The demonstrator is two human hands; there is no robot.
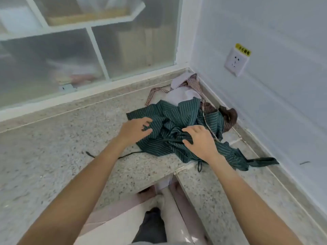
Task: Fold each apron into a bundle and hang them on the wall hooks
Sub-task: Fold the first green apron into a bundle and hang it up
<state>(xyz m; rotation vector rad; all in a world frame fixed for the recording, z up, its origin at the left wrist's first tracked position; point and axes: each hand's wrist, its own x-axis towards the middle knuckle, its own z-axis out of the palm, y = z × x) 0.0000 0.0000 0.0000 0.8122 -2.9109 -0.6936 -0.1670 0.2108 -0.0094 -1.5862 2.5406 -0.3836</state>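
Right now both hands work the green striped apron [178, 131], crumpled at centre frame on the speckled counter [53, 156]. The left hand [134, 129] rests on its left edge, fingers loosely curled; the right hand [200, 140] pinches bunched cloth and a dark tie. Best to spread it flat first, gathering the stray cord [113, 156] at lower left before folding.

Crumpled green pinstriped apron [185, 121] with dark ties, heaped on speckled countertop [53, 156]; behind it, lilac apron [184, 93] with checked straps, bunched in corner; brown apron [228, 115] alongside.
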